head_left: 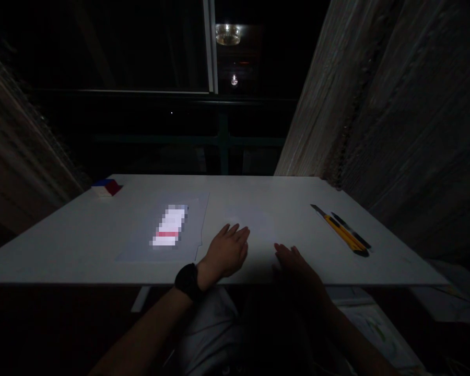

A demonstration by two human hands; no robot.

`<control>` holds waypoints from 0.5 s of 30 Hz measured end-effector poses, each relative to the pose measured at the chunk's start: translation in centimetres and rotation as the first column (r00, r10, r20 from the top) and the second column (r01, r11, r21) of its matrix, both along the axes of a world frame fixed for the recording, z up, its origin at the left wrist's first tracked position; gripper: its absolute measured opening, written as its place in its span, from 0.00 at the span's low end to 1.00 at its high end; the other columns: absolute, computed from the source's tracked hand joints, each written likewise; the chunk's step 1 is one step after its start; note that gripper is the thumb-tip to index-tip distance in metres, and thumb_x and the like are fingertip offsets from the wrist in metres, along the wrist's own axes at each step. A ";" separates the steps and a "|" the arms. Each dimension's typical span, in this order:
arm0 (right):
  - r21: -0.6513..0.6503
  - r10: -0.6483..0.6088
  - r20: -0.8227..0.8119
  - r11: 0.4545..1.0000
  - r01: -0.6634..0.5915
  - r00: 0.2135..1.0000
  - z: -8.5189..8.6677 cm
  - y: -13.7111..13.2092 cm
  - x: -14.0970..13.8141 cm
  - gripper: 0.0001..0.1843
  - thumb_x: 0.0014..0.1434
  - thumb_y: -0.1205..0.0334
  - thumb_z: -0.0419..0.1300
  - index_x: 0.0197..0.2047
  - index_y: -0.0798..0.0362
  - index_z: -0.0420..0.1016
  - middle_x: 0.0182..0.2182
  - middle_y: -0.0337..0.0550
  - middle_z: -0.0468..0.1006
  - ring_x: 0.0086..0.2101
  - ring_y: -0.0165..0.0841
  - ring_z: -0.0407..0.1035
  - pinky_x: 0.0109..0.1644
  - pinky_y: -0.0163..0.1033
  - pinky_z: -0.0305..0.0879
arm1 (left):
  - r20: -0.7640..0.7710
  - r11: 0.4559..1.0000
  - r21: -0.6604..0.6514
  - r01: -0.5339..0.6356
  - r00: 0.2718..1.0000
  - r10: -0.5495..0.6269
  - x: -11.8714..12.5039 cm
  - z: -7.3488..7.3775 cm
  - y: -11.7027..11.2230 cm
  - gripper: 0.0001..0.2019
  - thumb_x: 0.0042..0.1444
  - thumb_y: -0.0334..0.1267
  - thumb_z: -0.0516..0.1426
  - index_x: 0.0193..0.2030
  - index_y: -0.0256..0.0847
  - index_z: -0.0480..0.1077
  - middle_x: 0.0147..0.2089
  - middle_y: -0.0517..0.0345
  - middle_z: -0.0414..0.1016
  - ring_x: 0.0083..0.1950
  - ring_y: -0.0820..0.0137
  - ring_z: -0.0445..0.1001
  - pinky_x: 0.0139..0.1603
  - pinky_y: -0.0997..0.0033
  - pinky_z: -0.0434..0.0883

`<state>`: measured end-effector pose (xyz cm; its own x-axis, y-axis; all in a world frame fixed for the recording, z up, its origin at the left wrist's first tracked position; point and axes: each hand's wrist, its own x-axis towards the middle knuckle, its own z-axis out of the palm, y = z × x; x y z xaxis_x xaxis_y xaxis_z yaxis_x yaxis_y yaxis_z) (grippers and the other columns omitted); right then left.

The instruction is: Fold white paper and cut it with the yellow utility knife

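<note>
My left hand [226, 251], with a black watch [187, 281] on its wrist, rests near the front middle of the white table [254, 198]. Its fingers are stretched out and it holds nothing. To the right, in shadow, my right hand [300, 269] lies low over the table's front edge with its fingers extended and nothing visible in them. Left of my left hand, a lit phone [169, 225], its screen blurred into blocks, lies on white paper [194, 222]. A yellow and black utility knife [339, 230] lies beyond my right hand, beside a slim black pen-like object [350, 230].
A small cube [105, 188] with blue, red and white faces sits at the far left corner. Curtains [317, 104] hang on both sides of a dark window [141, 47]. Below the table at right is a pale sheet [376, 334] with a green mark. The room is dim.
</note>
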<state>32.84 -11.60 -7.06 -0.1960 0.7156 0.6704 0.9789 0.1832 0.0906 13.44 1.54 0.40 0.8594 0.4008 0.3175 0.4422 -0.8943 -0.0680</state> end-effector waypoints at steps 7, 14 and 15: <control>-0.113 -0.015 -0.048 0.994 0.009 0.999 -1.1 0.3 0.9 0.23 0.63 0.62 0.46 0.60 0.58 0.55 0.53 0.58 0.70 0.53 0.43 0.66 0.56 0.57 0.61 | 0.013 0.997 0.057 -0.058 0.998 0.057 -0.4 0.5 0.5 0.20 0.62 0.38 0.45 0.59 0.36 0.61 0.58 0.50 0.69 0.57 0.59 0.64 0.57 0.54 0.58; -0.164 -0.026 -0.083 0.986 0.012 0.996 -0.2 -0.3 0.9 0.26 0.62 0.62 0.47 0.63 0.55 0.53 0.53 0.54 0.71 0.53 0.42 0.66 0.56 0.54 0.63 | 0.007 0.987 0.080 -0.138 0.990 0.138 -1.2 1.0 0.9 0.20 0.62 0.38 0.44 0.58 0.37 0.63 0.57 0.50 0.69 0.53 0.58 0.65 0.47 0.54 0.61; -0.168 -0.031 -0.085 0.986 0.016 0.996 0.0 -0.3 0.8 0.26 0.62 0.62 0.47 0.63 0.55 0.54 0.53 0.54 0.71 0.53 0.42 0.66 0.56 0.53 0.63 | 0.007 0.986 0.081 -0.144 0.990 0.144 -1.3 1.0 1.0 0.20 0.62 0.38 0.44 0.58 0.37 0.63 0.56 0.50 0.70 0.52 0.58 0.65 0.47 0.54 0.61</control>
<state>33.60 -11.93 -7.03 -0.1243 0.8225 0.5550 0.9859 0.1656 -0.0247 12.15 2.54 1.40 0.7942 0.4932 0.3549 0.5662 -0.8128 -0.1374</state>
